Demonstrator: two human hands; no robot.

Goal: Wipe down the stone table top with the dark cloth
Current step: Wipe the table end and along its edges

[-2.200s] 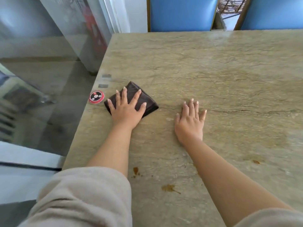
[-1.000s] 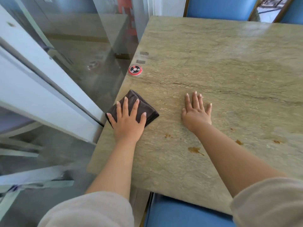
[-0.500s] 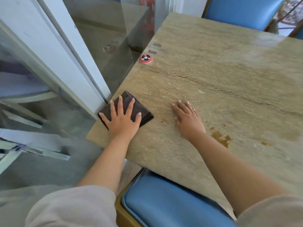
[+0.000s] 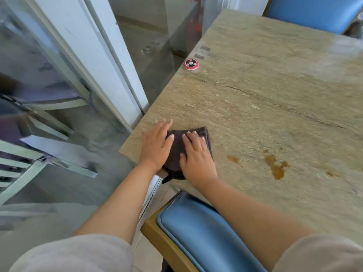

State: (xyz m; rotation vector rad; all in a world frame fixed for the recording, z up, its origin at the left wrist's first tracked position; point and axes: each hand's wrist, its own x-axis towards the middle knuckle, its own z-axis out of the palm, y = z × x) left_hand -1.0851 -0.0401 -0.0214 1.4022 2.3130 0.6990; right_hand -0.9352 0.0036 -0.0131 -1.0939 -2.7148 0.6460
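While the folded dark cloth (image 4: 176,152) lies at the near left corner of the stone table top (image 4: 275,99), the right hand (image 4: 197,156) presses flat on it, fingers straight and close together. Beside it the left hand (image 4: 156,146) lies flat, fingers extended, thumb touching the cloth's left edge. Brown stains (image 4: 275,166) sit to the right.

Beyond the dark cloth (image 4: 177,152) the bench (image 4: 275,99) lies open far and rightward, with only brown spill stains (image 4: 275,167) to its right. A red call button (image 4: 190,64) sits well beyond, at the left edge. Glass panelling (image 4: 59,95) walls off the left; a blue chair (image 4: 196,230) is tucked under the near edge.
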